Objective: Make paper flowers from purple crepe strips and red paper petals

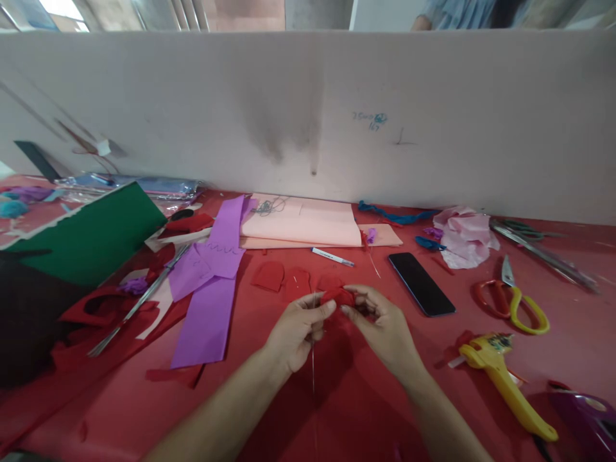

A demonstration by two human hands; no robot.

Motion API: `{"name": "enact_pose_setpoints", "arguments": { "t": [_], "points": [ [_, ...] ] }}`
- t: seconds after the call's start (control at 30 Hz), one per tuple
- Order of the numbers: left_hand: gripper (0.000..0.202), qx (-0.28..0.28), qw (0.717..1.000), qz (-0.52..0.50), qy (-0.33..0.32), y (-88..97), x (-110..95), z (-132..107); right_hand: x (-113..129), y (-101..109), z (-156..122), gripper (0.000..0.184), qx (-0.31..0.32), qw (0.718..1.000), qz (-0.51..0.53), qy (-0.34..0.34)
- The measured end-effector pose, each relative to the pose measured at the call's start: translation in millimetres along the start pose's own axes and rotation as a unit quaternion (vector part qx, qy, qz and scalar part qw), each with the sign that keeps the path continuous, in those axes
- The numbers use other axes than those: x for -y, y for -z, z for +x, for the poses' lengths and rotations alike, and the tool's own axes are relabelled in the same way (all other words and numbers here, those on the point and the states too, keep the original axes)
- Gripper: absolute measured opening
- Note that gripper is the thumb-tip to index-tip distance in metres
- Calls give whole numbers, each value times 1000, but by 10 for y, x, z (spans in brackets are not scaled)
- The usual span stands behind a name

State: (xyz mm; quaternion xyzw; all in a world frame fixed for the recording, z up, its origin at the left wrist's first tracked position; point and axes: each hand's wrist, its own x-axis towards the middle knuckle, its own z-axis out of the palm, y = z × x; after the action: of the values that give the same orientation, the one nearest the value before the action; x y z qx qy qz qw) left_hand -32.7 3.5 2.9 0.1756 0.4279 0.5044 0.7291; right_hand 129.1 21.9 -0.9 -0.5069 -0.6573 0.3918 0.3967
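A small bunched piece of red fabric or crepe paper [339,295] is held between both hands above the table's middle. My left hand [299,326] pinches its left side, thumb on top. A thin straight wire [313,369] passes by the left fingers and points down toward me. On the other side, my right hand [380,321] has thumb and fingers closed on the right edge. Just beyond the hands lie flat, rounded red cutouts [268,276]. How the wire joins the red piece is hidden by the fingers.
Purple sheets [206,327], a wire bundle [139,300] and a green sheet [101,234] lie left. Folded peach sheets [298,221] and a pen [332,256] are behind. Rightward are a phone [421,283], scissors [511,301] and a yellow glue gun [507,382]. A white partition [192,115] closes the back.
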Motion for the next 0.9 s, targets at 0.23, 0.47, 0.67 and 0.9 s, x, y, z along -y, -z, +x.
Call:
{"name": "enact_pose_setpoints", "arguments": {
  "t": [0.23, 0.47, 0.67, 0.9],
  "points": [
    [38, -33, 999, 28, -20, -83, 87, -39, 9, 29, 35, 13, 0, 1000, 2, -15],
    [51, -75, 997, -7, -35, -75, 160, -1, -173, -87, 93, 11, 26, 997, 61, -43],
    [36, -84, 996, 18, -32, -31, 185, 62, -197, -117, 107, 7, 48, 994, 85, -58],
    [22, -90, 996, 22, -3, -90, 201, 15, -158, -147, 92, 16, 23, 991, 101, -81]
  ]
}}
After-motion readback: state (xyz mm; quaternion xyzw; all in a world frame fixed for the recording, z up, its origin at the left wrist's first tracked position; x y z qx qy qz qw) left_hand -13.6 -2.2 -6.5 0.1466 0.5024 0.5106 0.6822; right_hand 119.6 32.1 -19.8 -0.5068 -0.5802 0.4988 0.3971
